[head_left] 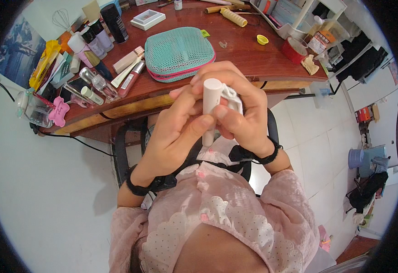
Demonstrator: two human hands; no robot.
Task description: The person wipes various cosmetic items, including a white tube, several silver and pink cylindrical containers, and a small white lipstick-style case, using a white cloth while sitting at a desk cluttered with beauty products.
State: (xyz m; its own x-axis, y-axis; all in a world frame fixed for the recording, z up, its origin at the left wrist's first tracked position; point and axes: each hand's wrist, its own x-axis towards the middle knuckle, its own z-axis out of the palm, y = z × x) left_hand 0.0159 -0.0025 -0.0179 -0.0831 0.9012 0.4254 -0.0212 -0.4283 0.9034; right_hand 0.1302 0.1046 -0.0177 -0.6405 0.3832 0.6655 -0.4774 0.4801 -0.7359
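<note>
Both my hands are raised in front of my chest, around a slim pale cosmetic tube (212, 98) held upright. The thumb and fingers of my left hand (174, 125) close on it from the left side. From the right, my right hand (247, 107) presses its thumb against the tube, fingers curled behind. A crumpled white cloth or tissue (232, 97) is tucked in the right hand beside the tube. Beyond my hands, a turquoise mesh pouch (178, 50) with pink trim lies on the desk.
Lip gloss tubes (131, 78) and small bottles (103, 86) crowd the left of the brown desk (240, 50). A yellow cap (262, 39), a red tape roll (295, 49) and a white rack (294, 20) are at the right. The desk's front edge lies just beyond my hands.
</note>
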